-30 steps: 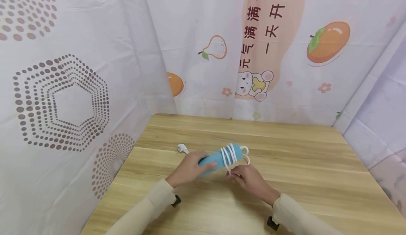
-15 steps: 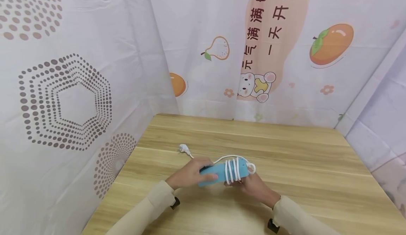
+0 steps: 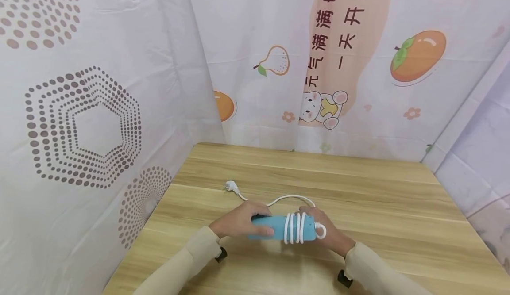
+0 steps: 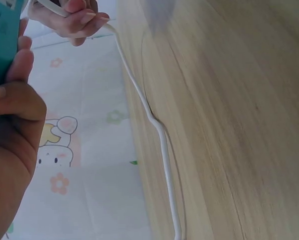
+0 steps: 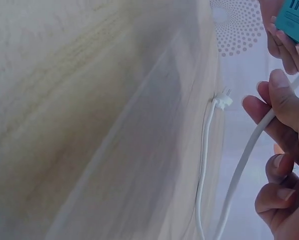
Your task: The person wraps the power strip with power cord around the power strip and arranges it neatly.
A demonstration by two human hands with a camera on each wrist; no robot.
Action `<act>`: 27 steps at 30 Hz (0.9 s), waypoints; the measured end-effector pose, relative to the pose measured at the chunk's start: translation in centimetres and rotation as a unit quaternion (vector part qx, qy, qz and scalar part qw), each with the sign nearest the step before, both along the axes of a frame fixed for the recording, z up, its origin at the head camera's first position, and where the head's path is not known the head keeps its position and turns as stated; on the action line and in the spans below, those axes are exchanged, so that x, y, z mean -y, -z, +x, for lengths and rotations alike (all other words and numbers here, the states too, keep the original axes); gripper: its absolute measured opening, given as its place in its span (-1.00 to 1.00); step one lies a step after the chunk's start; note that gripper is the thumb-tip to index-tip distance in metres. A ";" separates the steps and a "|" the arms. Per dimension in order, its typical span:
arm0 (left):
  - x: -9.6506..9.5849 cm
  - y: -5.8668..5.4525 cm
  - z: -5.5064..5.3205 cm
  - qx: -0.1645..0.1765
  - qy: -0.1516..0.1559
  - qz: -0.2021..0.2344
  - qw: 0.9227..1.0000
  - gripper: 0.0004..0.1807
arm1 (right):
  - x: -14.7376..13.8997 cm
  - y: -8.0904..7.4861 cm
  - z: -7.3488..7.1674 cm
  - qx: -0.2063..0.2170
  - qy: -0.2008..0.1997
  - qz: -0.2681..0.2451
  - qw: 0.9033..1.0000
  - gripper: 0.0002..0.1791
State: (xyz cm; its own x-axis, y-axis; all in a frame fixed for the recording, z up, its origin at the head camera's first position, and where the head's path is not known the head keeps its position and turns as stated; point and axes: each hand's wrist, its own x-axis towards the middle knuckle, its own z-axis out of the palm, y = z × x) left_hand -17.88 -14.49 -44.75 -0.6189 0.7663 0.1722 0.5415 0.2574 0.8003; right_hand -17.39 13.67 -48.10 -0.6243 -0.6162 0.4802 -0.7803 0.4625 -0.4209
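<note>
A blue power strip [image 3: 280, 227] is held level above the table in the head view, with several turns of white cord [image 3: 292, 229] wound round its right part. My left hand [image 3: 244, 220] grips its left end, thumb across the near face. Behind the right end, my right hand [image 3: 331, 236] is partly hidden by the strip. In the right wrist view, that hand's thumb and fingers pinch the white cord [image 5: 249, 145]. Beyond the fingers, the cord's free length runs down to the table, ending in a white plug [image 3: 231, 186] left of the strip.
The wooden table [image 3: 382, 206] stretches away to the back and right. White printed curtains [image 3: 255, 109] stand along its back and left side. A black band [image 3: 221, 254] sits under each sleeve cuff.
The strip has turned from tilted to level and come slightly nearer. My right hand has passed from the strip's near side to behind it, carrying the cord round. The plug stays on the table.
</note>
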 end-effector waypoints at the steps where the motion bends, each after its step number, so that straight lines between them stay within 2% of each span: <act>1: 0.0 0.0 0.0 0.004 0.009 -0.003 1.000 -0.81 | -0.1 -0.1 -0.1 0.001 -0.002 0.011 1.000 -0.92; 4: -0.3 0.0 -0.1 0.010 0.041 -0.021 0.999 -0.83 | -0.3 -0.2 -0.5 0.009 -0.013 0.028 0.999 -0.93; 7: -0.5 -0.2 -0.2 -0.002 0.065 -0.047 0.997 -0.81 | -0.7 -0.3 -0.8 0.018 -0.025 0.018 0.999 -0.88; 11: -0.7 -0.5 -0.2 -0.021 0.079 -0.074 0.994 -0.76 | -1.0 -0.1 -0.9 -0.005 -0.034 0.028 0.999 -0.83; 15: -0.9 -0.8 0.0 -0.036 0.091 -0.091 0.991 -0.73 | -1.0 0.0 -0.9 -0.016 -0.022 0.048 0.998 -0.81; 18: -1.0 -0.9 0.1 -0.049 0.092 -0.106 0.989 -0.70 | -1.0 -0.1 -0.9 -0.016 -0.010 0.053 0.998 -0.82; 22: -1.0 -0.9 0.0 -0.083 0.085 -0.132 0.984 -0.66 | -0.9 -0.2 -0.9 -0.016 -0.004 0.051 0.999 -0.86; 27: -0.9 -0.5 -0.2 -0.149 0.065 -0.174 0.971 -0.57 | -0.8 -0.6 -1.0 -0.015 0.007 0.056 0.998 -0.88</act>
